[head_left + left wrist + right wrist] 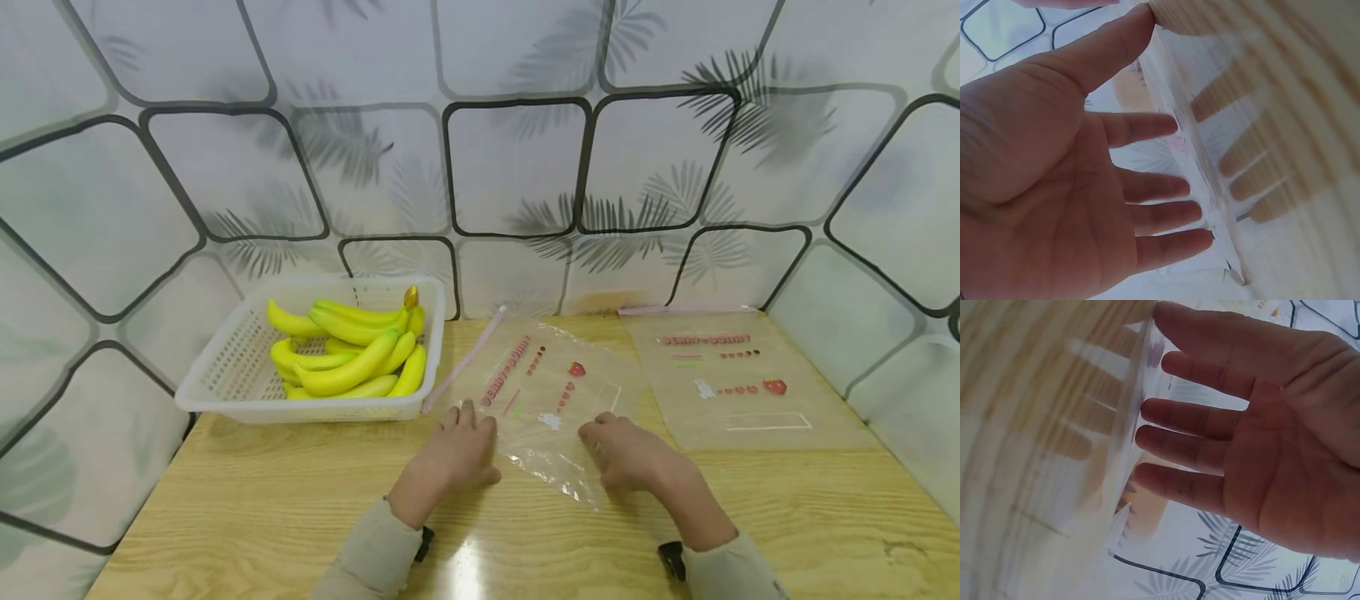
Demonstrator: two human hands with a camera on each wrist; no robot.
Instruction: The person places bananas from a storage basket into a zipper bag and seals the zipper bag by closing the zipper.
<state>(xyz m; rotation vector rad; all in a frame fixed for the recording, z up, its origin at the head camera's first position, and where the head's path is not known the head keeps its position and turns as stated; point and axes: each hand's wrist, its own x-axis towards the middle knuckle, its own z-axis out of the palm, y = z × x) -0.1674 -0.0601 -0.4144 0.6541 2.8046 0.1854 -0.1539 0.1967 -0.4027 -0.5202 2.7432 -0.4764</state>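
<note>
Closest to me, two beige sleeves (pixel 375 542) come in over the wood-grain table (pixel 285 508), and here are the hands: left hand (pixel 459 454) and right hand (pixel 628 454) well apart, fingers loosely straight, neither one gripping. Both wrist feeds show me fingertips down along the clear plastic. Between them lies the printed bag (pixel 551 387), lying askew, its near edge crinkled, its pink strip (pixel 468 358) slanting off just beside the basket. I read this as straightening the bag, so I'd want light, even pressure, both palms low, sweeping outward from the middle to chase those wrinkles out. Pull one side harder and the thin film will likely skid or pucker; a little turn would square it up. Beyond, on the right, a second bag (pixel 735 383) lies flatter, a good pattern to match. On the left, the white basket (pixel 315 410) holds yellow bananas (pixel 352 367); behind everything, the leaf-printed backdrop (pixel 517 167).
</note>
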